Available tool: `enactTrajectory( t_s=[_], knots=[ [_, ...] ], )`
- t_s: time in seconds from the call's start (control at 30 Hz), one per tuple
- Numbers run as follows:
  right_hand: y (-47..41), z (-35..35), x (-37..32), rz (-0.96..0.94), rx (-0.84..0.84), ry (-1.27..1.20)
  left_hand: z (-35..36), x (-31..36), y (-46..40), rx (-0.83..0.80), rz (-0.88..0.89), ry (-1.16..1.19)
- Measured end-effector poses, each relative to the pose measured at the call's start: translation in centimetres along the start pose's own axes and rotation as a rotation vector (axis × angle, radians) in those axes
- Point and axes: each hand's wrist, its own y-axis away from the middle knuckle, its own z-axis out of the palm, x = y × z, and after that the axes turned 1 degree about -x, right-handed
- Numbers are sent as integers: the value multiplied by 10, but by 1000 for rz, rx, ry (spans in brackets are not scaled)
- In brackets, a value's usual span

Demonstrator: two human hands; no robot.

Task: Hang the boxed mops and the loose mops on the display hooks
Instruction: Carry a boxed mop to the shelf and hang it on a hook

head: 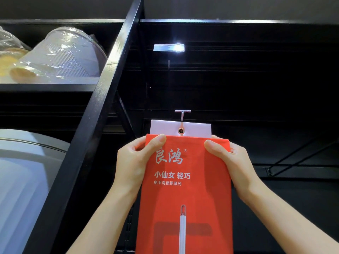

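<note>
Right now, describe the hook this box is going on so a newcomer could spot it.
Find the red mop box held up by both hands. Directly above its white tab, the silver hook meets the eyelet; unlike the bare peg higher up, it carries a flat crossbar.

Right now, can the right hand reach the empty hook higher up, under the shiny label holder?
Probably yes. The right hand grips the red mop box, so it must let go first. Nothing stands between it and the upper hook; the dark panel there is bare.
</note>
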Motion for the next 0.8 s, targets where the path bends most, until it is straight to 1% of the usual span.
enactTrajectory(
  t_s=[0.1, 0.33, 0.63, 0.8],
  knots=[
    [-1, -1, 0, 18, 7, 7, 1, -1, -1, 3, -5, 14],
    [-3, -2, 8, 83, 56, 60, 0, -9, 0, -3, -90, 47],
    [-2, -2, 20, 159, 70, 66, -2, -19, 1, 10, -173, 55],
    [-8, -3, 30, 228, 93, 50, 2, -27, -3, 35, -287, 116]
  ],
)
